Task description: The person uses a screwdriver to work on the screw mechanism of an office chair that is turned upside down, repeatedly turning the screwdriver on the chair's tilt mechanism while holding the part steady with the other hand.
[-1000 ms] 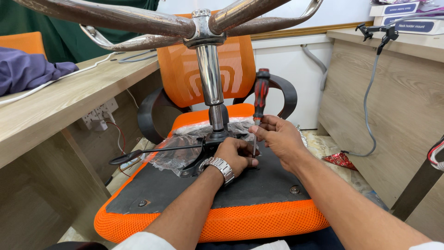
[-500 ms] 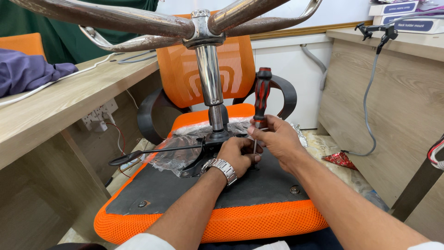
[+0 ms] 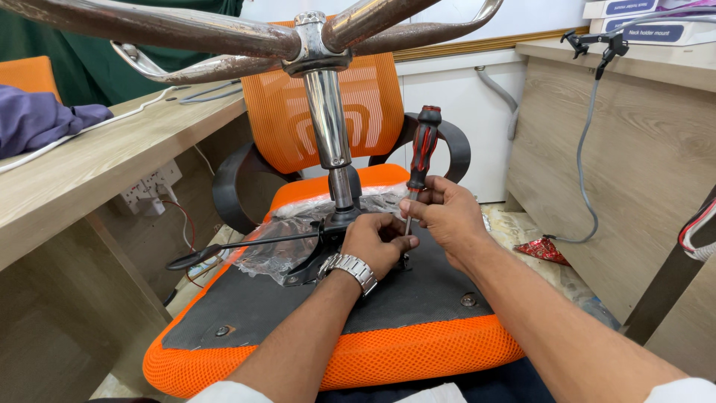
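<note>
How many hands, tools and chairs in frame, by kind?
Hands: 2, left hand and right hand, both at the mechanism under the upturned seat
Screwdrivers: 1, red-and-black screwdriver, held upright in the right hand
Wristwatches: 1, silver watch on the left wrist
Office chairs: 1, orange chair, upside down
Total: 5

One head camera only, looking forward and down, very near the upturned chair seat (image 3: 298, 313); the chrome chair base (image 3: 313, 37) fills the upper edge.
</note>
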